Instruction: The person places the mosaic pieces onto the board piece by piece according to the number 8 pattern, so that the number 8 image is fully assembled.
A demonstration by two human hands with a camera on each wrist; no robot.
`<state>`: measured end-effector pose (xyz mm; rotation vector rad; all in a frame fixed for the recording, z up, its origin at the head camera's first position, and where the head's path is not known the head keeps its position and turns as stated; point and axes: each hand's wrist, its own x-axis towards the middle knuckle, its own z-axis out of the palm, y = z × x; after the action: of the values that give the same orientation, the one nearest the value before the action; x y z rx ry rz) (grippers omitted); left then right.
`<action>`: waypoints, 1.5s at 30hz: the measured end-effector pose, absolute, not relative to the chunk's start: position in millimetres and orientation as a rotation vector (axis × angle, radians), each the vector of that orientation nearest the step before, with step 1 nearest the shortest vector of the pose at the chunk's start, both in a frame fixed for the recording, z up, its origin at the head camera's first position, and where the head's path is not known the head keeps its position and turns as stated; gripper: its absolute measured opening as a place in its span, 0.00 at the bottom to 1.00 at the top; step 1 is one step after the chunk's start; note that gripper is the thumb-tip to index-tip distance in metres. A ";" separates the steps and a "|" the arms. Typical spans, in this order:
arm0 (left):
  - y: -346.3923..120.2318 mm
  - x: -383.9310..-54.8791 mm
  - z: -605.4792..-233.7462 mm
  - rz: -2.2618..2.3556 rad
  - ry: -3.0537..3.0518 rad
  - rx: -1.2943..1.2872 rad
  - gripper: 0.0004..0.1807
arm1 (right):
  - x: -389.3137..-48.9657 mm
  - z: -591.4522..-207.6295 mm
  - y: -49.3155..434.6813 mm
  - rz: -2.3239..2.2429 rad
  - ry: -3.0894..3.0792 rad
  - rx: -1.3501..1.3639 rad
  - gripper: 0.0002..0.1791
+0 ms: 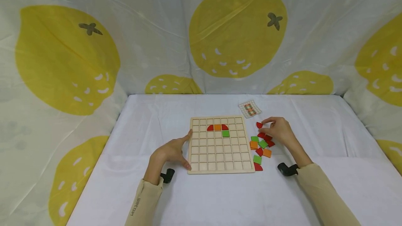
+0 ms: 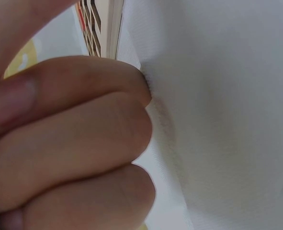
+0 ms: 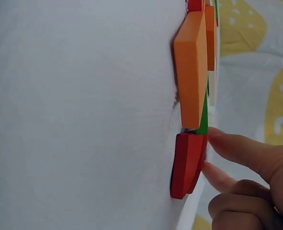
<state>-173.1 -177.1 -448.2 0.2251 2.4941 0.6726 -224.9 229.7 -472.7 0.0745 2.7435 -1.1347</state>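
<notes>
My left hand (image 1: 171,151) rests at the left edge of a square wooden grid board (image 1: 207,157), index finger and thumb spread along its rim. In the left wrist view its other fingers (image 2: 74,139) are bent beside the white cloth. Near the board's upper right, my right hand (image 1: 280,130) pinches a red quarter-circle piece (image 1: 259,125) between thumb and index fingertips. That piece is hidden behind other red pieces (image 3: 186,165) in the right wrist view. On the board, an orange square (image 1: 217,127) sits between two red quarter-circles, with a green square (image 1: 225,134) below the right one.
Loose red, green and orange pieces (image 1: 267,153) lie right of the board, some overlapping. A pattern card (image 1: 250,109) lies behind the board's upper right corner. White cloth (image 1: 238,198) covers the table, and a lemon-print curtain (image 1: 157,37) hangs around the back and sides.
</notes>
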 end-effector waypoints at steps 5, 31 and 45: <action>-177.1 -173.1 -447.6 0.673 2.497 0.228 0.78 | -230.7 -474.5 229.0 -1.082 2.740 0.051 0.24; -176.9 -173.1 -448.6 0.666 2.497 0.228 0.78 | -241.8 -475.9 234.5 -1.020 2.698 -0.258 0.16; -177.4 -173.2 -448.3 0.668 2.493 0.230 0.78 | -242.8 -475.7 227.7 -1.042 2.663 -0.250 0.17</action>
<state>-173.2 -177.4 -448.3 0.2303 2.4928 0.6684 -242.8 227.7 -475.7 -0.2499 2.6629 -1.0418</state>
